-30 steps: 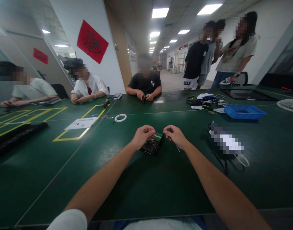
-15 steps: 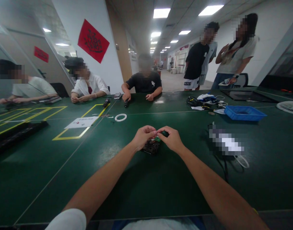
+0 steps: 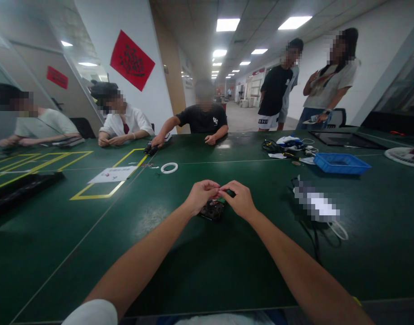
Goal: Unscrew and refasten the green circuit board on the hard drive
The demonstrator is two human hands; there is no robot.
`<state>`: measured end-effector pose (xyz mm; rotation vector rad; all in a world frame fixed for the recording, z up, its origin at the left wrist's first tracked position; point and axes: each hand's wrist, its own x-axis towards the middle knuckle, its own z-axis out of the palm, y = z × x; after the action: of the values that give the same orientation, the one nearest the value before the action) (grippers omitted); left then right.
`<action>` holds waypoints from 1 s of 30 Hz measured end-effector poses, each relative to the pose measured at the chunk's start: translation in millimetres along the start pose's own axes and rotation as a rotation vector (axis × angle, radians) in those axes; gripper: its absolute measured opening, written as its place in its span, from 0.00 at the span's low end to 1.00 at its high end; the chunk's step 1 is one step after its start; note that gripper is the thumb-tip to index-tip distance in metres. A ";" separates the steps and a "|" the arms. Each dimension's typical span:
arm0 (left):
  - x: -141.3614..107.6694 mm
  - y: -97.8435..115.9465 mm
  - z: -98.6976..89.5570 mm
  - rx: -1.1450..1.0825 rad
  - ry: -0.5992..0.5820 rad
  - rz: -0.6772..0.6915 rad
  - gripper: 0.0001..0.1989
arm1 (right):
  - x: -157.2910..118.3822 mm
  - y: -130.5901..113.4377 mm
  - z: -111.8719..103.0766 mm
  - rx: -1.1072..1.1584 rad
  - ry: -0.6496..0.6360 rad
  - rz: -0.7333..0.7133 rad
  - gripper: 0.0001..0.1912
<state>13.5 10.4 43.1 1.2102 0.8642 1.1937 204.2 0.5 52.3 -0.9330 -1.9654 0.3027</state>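
My left hand [image 3: 202, 197] and my right hand [image 3: 239, 198] meet at the fingertips, each closed in a pinch. Whatever sits between the fingertips is too small to make out. Directly under them, on the green table [image 3: 180, 262], lies a black device [image 3: 212, 211] with dark round parts on its face. A bit of green circuit board [image 3: 221, 199] shows at its upper edge, near my right fingers. My hands cover the far side of the device.
To the right are a blue tray [image 3: 342, 163], a pile of cables [image 3: 284, 144] and a blurred-out object with a cord. A white ring [image 3: 169, 168] and paper sheet [image 3: 112, 174] lie left. Across the table a person in black [image 3: 202, 119] reaches toward a dark tool [image 3: 149, 148].
The person across has stretched an arm leftward to the dark tool near the yellow tape. My hands stay pinched over the black device, and the view has shifted slightly.
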 end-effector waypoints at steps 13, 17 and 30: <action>-6.7 3.6 16.1 0.035 0.038 -0.022 0.11 | -4.7 8.5 -0.3 -0.207 -0.056 -0.017 0.05; -1.6 -5.5 15.9 0.158 0.000 0.048 0.10 | -4.6 10.8 -4.2 -0.181 -0.088 0.003 0.05; -1.3 -40.2 -75.0 0.821 0.442 0.317 0.10 | -9.5 62.6 -14.2 0.001 -0.151 0.550 0.03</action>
<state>-50.1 28.0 -10.6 1.8158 1.6401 1.4423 249.3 34.4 20.3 -1.4802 -1.8073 0.7012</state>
